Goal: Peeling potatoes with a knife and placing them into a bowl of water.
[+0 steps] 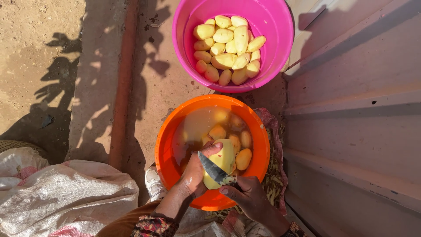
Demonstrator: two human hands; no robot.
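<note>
Hemmed by a step wall on the right and a woven sack [66,193] on the left, the left hand [197,169] grasps a peeled potato [223,160] over the orange basin [169,145] of water, the right hand [247,195] clenches a knife [212,169] against it, and the pink basin [280,39] of peeled potatoes sits beyond on sunlit concrete.

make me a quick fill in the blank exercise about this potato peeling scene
1. The right hand holds a ____ against the potato.
2. The left hand holds the potato over the ____ tub of water.
3. The pink tub holds ____ potatoes.

Missing words: knife; orange; peeled
</note>
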